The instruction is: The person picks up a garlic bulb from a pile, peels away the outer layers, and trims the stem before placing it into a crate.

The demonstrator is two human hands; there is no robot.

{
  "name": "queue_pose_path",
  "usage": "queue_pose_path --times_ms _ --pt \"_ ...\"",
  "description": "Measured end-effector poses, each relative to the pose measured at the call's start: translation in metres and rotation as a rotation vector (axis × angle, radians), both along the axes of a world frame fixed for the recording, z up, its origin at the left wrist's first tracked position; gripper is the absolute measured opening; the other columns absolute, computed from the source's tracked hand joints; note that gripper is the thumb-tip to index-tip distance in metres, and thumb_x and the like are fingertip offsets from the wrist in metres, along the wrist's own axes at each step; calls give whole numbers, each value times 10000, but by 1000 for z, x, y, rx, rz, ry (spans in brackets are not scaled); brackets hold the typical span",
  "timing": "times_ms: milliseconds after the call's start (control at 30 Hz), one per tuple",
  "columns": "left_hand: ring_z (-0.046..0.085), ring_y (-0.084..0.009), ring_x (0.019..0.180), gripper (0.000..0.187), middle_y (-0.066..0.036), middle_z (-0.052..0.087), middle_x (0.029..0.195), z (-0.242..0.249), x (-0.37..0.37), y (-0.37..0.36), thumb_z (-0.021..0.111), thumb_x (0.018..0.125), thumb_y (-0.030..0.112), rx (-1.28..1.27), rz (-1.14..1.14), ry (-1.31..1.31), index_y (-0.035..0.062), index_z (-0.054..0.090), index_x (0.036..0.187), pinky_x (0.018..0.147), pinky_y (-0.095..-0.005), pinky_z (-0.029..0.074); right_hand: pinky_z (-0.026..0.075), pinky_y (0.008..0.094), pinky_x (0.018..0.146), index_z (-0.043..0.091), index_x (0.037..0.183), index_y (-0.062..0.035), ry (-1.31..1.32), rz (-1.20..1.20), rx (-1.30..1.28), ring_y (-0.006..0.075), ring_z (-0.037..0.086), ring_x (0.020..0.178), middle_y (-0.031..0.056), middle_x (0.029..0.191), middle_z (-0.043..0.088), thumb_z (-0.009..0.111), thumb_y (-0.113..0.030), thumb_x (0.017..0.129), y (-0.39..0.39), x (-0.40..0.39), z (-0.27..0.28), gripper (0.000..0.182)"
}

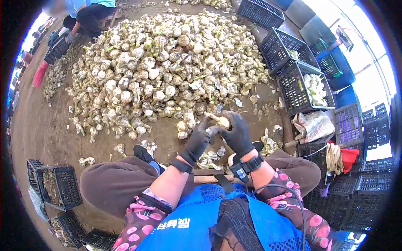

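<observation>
A garlic bulb [223, 121] with its stem pointing up and to the left is held between my two gloved hands, in front of the pile. My right hand [237, 136] wraps its fingers round the bulb end. My left hand [198, 141] is closed at the stem side, its thumb meeting the right thumb under the bulb. Both hands wear dark gloves. Just beyond them lies a large heap of garlic bulbs [167, 67], many with stems and dirt on them. Peeled skins [209, 159] lie on the ground below my hands.
On the right, a black crate [295, 90] holds cleaned white garlic, with another crate [282, 46] behind it. A printed sack [313, 126] and a red container [349, 158] are nearer. Crates of debris [63, 188] stand at left. Another person [90, 19] works at the upper left.
</observation>
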State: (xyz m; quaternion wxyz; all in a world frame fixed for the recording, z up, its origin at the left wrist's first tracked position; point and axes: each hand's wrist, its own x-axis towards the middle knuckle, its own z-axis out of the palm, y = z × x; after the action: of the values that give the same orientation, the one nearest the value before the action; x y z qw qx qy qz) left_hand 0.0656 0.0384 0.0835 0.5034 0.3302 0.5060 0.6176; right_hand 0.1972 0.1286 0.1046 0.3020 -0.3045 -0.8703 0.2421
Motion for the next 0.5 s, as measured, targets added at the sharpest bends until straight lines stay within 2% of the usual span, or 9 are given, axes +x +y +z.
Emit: queue_pose_path --times_ms 33,100,133,200,233,300,367,433,500 --pt "529 -82 700 325 -23 606 936 4 0 -1 532 879 135 3 -3 3 57 540 1195 596 -236 453 477 355 814 569 1109 -6 3 -3 3 313 595 942 170 1035 593 734 -154 705 -3 3 4 460" --pt "534 -72 664 271 -1 588 836 11 -1 -4 495 925 217 -83 -45 -188 89 563 1153 553 -217 427 441 383 884 510 1192 -4 -9 49 -123 341 556 1016 197 1092 565 724 -237 714 -10 9 8 573" --pt "548 -76 663 256 3 596 816 14 0 -4 486 939 237 -141 18 -192 75 596 1103 554 -211 430 441 383 884 510 1192 -4 -8 50 -121 341 556 1016 197 1092 565 724 -237 714 -12 11 8 573" --pt "556 -79 668 264 1 602 819 6 -4 -4 481 944 246 -115 35 -213 68 593 1103 558 -214 436 429 374 915 469 1227 8 77 62 -367 325 548 1071 193 1158 555 699 -226 744 -19 15 5 584" --pt "565 -82 673 274 0 607 822 -1 -5 -4 475 949 255 -90 51 -235 60 589 1104 562 -216 443 429 374 915 469 1227 8 76 63 -369 325 548 1071 193 1158 555 699 -226 744 -21 17 -3 584" --pt "570 -84 672 290 -6 614 826 -22 5 5 461 955 274 -57 83 -317 56 591 1096 563 -225 453 414 368 948 448 1256 2 255 41 -703 295 527 1133 180 1224 538 679 -257 773 -21 17 -20 595" --pt "563 -64 718 287 11 621 907 -24 8 9 500 942 261 6 159 -586 49 604 1105 578 -217 466 411 362 954 447 1263 -4 310 40 -738 284 526 1136 172 1227 538 669 -251 788 -25 15 -23 579" --pt "560 -66 713 271 8 619 902 -10 7 5 517 934 254 -40 107 -462 51 604 1089 582 -220 463 408 356 961 447 1269 -9 360 40 -776 272 525 1138 164 1230 538 658 -245 802 -25 16 -21 564" --pt "557 -67 708 255 5 617 897 2 2 2 533 925 248 -88 56 -337 53 604 1074 585 -224 459 400 334 970 446 1280 -17 174 107 -447 234 520 1138 151 1231 535 643 -163 808 -20 19 -17 532"
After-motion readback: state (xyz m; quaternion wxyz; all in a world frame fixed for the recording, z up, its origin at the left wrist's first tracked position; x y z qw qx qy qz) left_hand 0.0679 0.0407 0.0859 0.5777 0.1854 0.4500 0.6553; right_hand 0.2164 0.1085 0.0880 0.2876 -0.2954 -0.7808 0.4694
